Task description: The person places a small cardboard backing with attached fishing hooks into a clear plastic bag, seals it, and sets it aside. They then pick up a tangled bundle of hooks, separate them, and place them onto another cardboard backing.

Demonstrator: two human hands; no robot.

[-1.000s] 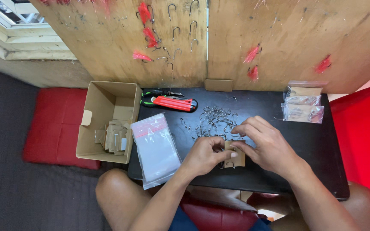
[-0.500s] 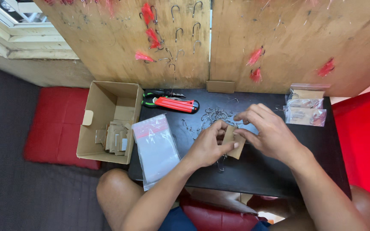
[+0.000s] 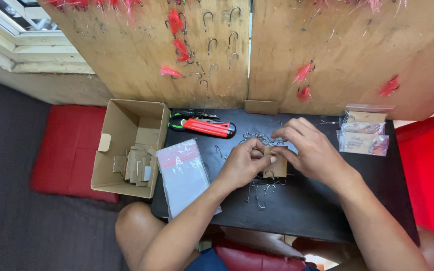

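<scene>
Gripping a small brown card point(image 3: 276, 165) between them, the left hand point(image 3: 242, 164) pinches its near edge while the right hand point(image 3: 313, 150) closes its fingers on the far side, just above the black table point(image 3: 307, 211). Loose hooks point(image 3: 259, 138) lie beyond and beneath the hands, so carding appears unfinished. Left of the left hand: a clear bag stack point(image 3: 184, 175) with a red strip, then an open carton point(image 3: 126, 148) of cards. Beyond it, a red cutter point(image 3: 208, 127). Right of the right hand, filled clear bags point(image 3: 362, 135)
</scene>
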